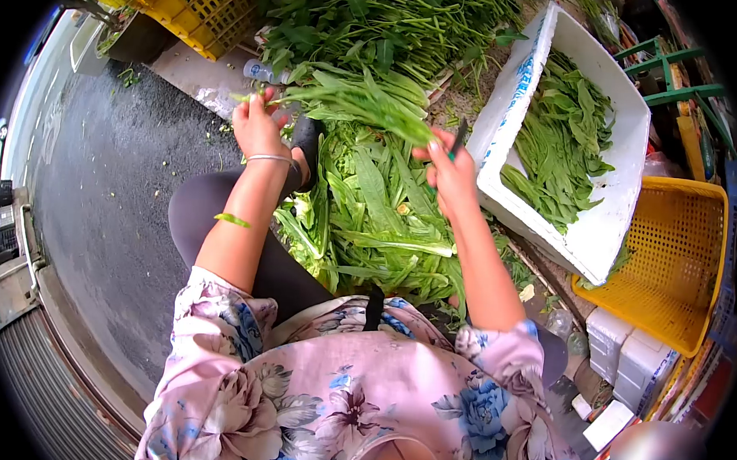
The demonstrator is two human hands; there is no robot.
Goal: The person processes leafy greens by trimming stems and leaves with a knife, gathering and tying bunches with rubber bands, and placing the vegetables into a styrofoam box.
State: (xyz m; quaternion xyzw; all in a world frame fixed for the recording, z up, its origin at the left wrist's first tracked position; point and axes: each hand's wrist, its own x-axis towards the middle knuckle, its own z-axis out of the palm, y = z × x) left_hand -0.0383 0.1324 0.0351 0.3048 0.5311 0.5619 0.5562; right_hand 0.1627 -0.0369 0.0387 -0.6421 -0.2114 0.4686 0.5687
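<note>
My left hand, with a bracelet at the wrist, is closed at the root end of a leafy green stalk. The stalk stretches across to my right hand, whose fingers are wrapped round a small knife with a green handle, close to the leaf tips. Under both hands lies a heap of long green leaves between my legs. A strip of leaf clings to my left forearm.
A white foam box of leaves stands at the right, beside a yellow crate. Bundled greens lie ahead. Another yellow crate and a plastic bottle are at the upper left. My shoe rests left of the heap.
</note>
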